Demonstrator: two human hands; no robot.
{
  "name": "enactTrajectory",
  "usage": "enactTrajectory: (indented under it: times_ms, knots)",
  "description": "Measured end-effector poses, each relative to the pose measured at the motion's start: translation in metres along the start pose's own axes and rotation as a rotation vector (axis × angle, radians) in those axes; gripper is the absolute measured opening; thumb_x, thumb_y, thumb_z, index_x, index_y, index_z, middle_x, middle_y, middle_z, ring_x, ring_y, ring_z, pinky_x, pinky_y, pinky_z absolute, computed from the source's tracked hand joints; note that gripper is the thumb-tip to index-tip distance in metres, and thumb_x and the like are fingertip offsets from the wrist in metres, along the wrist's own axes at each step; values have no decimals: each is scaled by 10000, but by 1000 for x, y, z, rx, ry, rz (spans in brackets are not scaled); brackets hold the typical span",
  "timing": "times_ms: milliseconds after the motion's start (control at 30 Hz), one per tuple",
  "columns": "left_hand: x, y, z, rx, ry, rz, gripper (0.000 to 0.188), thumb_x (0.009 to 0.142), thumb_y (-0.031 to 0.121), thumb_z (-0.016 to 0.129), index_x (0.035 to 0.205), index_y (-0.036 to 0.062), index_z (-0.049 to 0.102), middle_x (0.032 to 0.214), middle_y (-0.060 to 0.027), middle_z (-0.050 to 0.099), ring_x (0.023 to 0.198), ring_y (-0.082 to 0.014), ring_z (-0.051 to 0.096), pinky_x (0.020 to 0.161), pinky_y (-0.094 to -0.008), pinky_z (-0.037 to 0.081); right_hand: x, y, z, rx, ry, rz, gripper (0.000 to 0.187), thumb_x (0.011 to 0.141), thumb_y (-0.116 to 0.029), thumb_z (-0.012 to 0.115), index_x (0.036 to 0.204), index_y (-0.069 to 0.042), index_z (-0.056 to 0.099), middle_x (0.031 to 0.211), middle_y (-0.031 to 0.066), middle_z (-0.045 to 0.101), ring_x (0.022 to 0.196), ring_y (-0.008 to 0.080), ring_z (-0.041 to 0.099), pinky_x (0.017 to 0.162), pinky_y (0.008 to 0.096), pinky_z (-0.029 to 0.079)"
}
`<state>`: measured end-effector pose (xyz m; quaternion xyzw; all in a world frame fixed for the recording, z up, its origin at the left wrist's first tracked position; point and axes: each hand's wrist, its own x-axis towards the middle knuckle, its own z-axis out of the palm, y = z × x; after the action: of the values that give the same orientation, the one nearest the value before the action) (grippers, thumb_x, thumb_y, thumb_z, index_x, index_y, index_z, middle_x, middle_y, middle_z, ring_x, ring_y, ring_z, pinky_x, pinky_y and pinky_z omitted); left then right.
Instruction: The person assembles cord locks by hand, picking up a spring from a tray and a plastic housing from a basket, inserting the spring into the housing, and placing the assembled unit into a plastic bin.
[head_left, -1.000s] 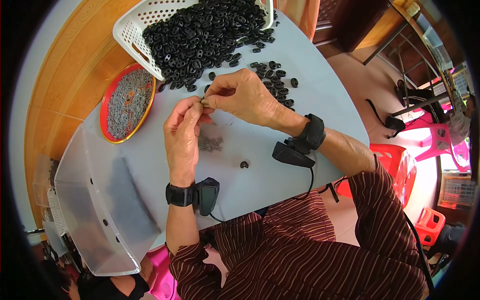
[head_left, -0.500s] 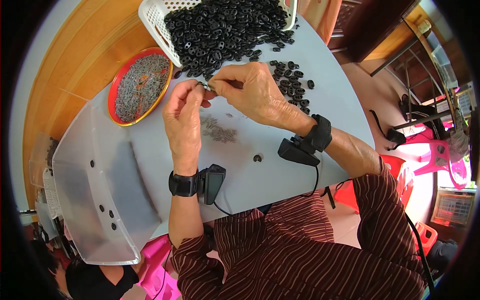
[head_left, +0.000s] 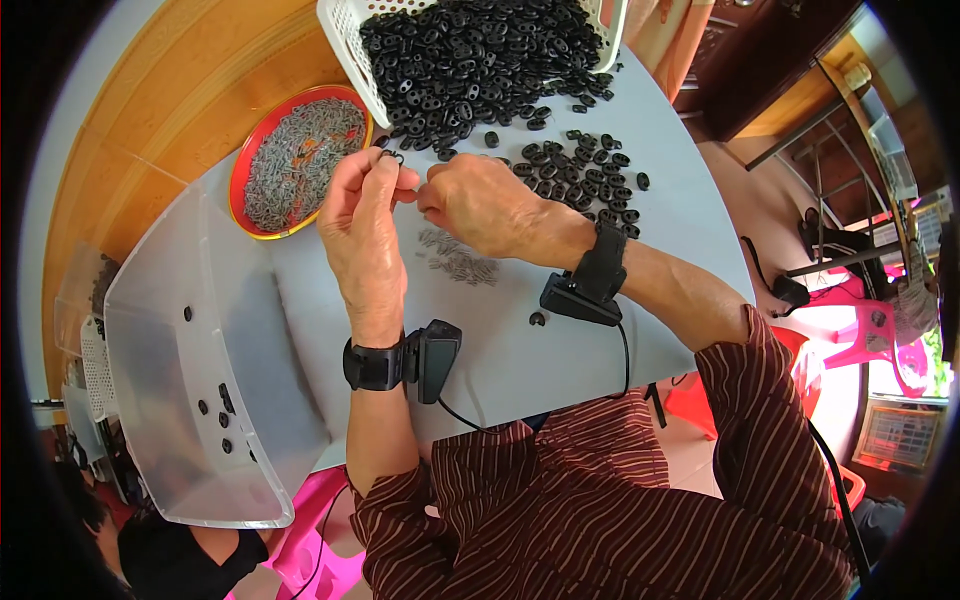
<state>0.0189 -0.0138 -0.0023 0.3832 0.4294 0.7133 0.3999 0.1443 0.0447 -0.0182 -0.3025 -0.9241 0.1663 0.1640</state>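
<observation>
Left hand: raised over the middle of the desk (head_left: 500,365), the left hand (head_left: 365,235) grips a small black piece (head_left: 397,158) between thumb and fingers; such a tip hold probably suits its size and leaves the piece exposed.
Right hand: the right hand (head_left: 480,205) sits just beside it, fingers bent inward; their tips are hidden, so I cannot tell whether they grip anything.
Basket: the white basket (head_left: 347,55) stands at the far edge, its black pile (head_left: 470,75) spilling onto the desk toward the hands, likely for easy reach.
Bowl: the red bowl (head_left: 238,190) of grey pins (head_left: 300,160) is at the far left edge, near the left hand.
Loose pins: a thin scatter (head_left: 460,262) lies below the hands, perhaps kept close for picking.
Right cluster: black pieces (head_left: 590,180) lie beyond the right forearm, short of the right edge.
Bin: the clear bin (head_left: 150,330) lines the left edge, a few black pieces (head_left: 224,420) inside.
Room: bare desk shows between pins and front edge, around one lone piece (head_left: 537,319); the pile and bowl hem in the far side.
Cables: the left cable (head_left: 465,420) crosses the front edge, possibly limiting that arm.
</observation>
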Motion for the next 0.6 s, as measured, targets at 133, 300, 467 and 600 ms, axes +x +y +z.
enactTrajectory:
  times_ms: [133,300,467,600]
  knots:
    - [0,3,0,-7,-13,-18,167,892,118,586,1000,-8,609,824,-53,603,769,-131,539,737,-283,426,1,-8,0,-133,12,-60,38,682,-10,599,678,-27,633,686,170,619,674,345,632,619,428,519]
    - [0,0,0,-1,-31,-29,169,891,113,584,1008,-7,608,816,-50,604,763,-131,543,731,-283,430,-2,-7,-6,-215,-135,-43,36,731,-21,601,745,12,605,798,167,597,709,334,613,626,431,507]
    - [0,1,-2,10,-9,-11,158,878,114,593,984,-2,605,792,-41,609,722,-117,530,711,-264,432,-14,-4,-1,-114,3,-16,42,745,-43,604,744,-1,606,801,148,580,721,328,613,645,430,507]
    - [-1,5,1,24,16,-12,189,886,120,596,1025,-9,596,827,-55,610,747,-133,535,725,-266,432,-15,-16,-7,-50,55,-110,48,742,-61,611,729,-16,603,783,121,558,721,325,607,641,429,502]
